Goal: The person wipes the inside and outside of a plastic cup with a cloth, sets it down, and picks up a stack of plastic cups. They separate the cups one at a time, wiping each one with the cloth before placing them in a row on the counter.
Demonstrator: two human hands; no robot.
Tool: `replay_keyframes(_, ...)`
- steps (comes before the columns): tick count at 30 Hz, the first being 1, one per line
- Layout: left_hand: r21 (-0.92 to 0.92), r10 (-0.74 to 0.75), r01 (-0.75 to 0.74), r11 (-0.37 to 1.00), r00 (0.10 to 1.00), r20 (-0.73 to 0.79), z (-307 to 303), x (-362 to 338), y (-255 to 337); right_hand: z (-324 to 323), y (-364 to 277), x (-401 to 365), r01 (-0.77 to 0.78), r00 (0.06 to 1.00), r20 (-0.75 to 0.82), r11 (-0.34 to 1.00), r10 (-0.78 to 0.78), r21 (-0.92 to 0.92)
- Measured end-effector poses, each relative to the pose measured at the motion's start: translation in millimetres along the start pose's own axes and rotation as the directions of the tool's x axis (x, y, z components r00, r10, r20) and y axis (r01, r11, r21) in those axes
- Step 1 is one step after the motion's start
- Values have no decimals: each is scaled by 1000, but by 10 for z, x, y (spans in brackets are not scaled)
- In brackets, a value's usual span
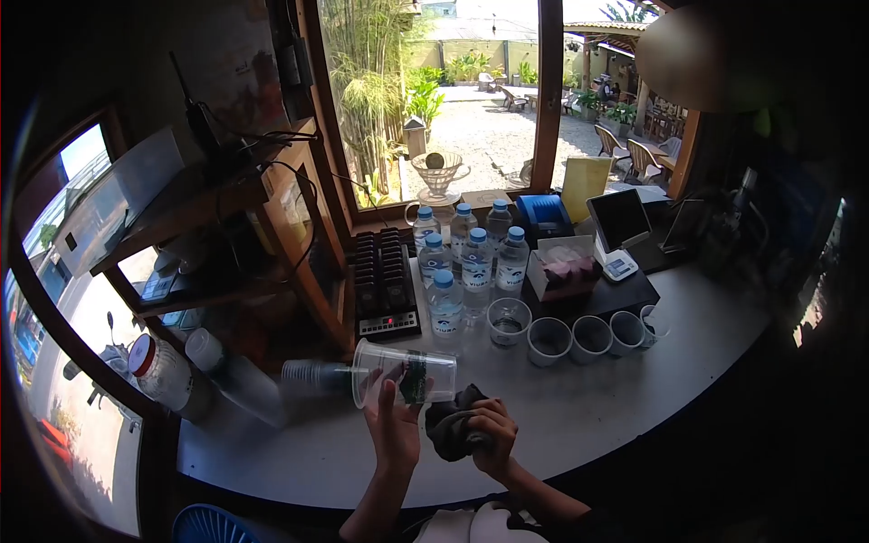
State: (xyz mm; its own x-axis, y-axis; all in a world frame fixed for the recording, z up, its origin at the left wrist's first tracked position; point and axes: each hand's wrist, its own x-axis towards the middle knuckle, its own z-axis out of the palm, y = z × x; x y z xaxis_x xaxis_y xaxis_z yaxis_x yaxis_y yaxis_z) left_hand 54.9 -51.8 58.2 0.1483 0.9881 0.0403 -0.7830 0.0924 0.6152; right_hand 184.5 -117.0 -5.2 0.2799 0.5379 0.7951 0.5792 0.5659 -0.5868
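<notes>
My left hand (396,439) is closed around a see-through plastic cup (434,369), which lies tilted on its side in the air with its wide mouth to the left. A dark label shows on the cup's wall. Bunched in my right hand (494,434) is a dark cloth (453,427), close to the base end of the cup. Behind the left hand, a nested stack of plastic cups (317,375) lies on the counter (579,412). Several plastic cups (549,342) stand upright in a row beyond my right hand.
Several capped water bottles (445,308) stand at the back, beside a dark rack (385,285) with a red display. Right of them are a tissue box (566,269) and a tablet-like terminal (620,226). A red-lidded jar (158,371) and wooden shelving (208,213) occupy the left.
</notes>
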Motion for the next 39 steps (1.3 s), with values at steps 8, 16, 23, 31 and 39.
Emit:
replay_keyframes(8, 641, -92, -294, 709, 862, 498, 363, -52, -445, -1360, 71, 187, -453, 876, 274, 872, 397, 184)
replay_keyframes(16, 644, -430, -115, 756, 655, 621, 1039, -328, -1362, -2281, -59, -2, -336, 772, 470, 903, 428, -269)
replay_keyframes(23, 688, -543, -214, 693, 473, 694, 1600, -598, -2288, -3419, 194, -53, -418, 817, 137, 739, 560, -529)
replay_keyframes(31, 835, -721, -105, 541, 454, 524, 1705, -674, -3512, -4410, 1362, -122, -597, 716, 20, 626, 698, -501)
replay_keyframes(39, 877, -663, -173, 448, 593, 456, 1703, -625, -3959, -4458, 2193, 92, -626, 567, 169, 555, 806, -548)
